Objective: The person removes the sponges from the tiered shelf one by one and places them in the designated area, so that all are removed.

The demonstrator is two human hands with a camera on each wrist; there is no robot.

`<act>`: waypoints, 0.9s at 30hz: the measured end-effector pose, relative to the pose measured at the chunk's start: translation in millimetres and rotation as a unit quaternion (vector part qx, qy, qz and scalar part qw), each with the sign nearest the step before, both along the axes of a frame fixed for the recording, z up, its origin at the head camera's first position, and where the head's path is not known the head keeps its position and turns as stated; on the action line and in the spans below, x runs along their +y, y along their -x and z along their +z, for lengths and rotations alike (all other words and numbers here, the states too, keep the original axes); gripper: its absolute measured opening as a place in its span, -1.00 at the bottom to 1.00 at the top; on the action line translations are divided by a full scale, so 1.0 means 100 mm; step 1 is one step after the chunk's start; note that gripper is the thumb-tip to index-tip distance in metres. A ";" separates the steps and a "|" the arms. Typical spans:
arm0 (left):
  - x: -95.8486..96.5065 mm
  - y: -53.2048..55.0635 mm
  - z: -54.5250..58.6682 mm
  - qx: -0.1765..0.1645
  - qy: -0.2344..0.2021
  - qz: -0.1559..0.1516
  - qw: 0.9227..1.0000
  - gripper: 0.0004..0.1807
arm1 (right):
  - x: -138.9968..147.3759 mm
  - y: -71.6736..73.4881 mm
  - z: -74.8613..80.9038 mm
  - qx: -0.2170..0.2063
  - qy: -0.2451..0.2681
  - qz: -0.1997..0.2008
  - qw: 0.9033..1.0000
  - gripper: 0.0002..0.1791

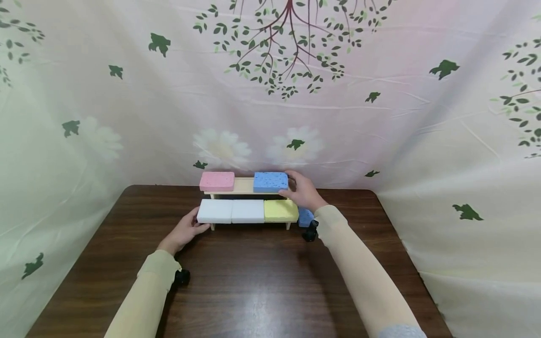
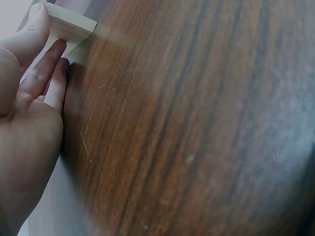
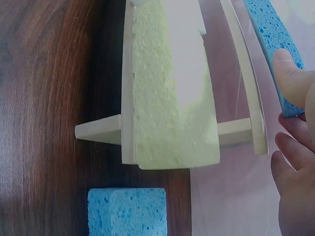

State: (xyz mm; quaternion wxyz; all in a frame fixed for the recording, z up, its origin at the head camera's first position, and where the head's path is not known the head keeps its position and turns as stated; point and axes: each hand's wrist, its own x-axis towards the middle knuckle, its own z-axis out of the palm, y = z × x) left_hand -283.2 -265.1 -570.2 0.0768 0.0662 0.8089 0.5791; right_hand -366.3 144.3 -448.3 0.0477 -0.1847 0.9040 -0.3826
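In the head view, my right hand (image 1: 305, 190) holds a blue sponge (image 1: 268, 181) by its right end. That sponge lies on the upper step of a small wooden rack (image 1: 243, 185). The right wrist view shows my thumb on the near face of this sponge, the other fingers beyond its end. My left hand (image 1: 184, 231) grips the left end of the lower step, thumb in front. Part of the rack's wood (image 2: 74, 22) appears between thumb and fingers in the left wrist view. The lower step carries two white sponges (image 1: 215, 211) and a yellow sponge (image 1: 281, 211).
A pink sponge (image 1: 217, 181) lies at the upper step's left end, with bare wood between it and the blue one. Another blue sponge (image 3: 128, 212) sits on the dark wooden table (image 1: 253, 281), beside the rack's right end. Patterned cloth (image 1: 346, 117) hangs close behind.
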 end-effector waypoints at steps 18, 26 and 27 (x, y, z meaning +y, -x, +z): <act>0.00 -0.03 0.01 -0.008 -0.003 -0.003 1.000 -0.13 | 0.23 -0.04 -0.03 0.027 -0.018 0.005 0.999 -0.14; 0.00 -0.01 0.00 -0.013 0.003 -0.001 1.000 -0.10 | 0.30 -0.09 -0.03 0.023 -0.011 -0.008 1.000 -0.15; 0.00 -0.01 0.00 -0.015 0.000 0.002 1.000 -0.10 | 0.31 -0.09 -0.03 0.022 -0.009 -0.009 1.000 -0.15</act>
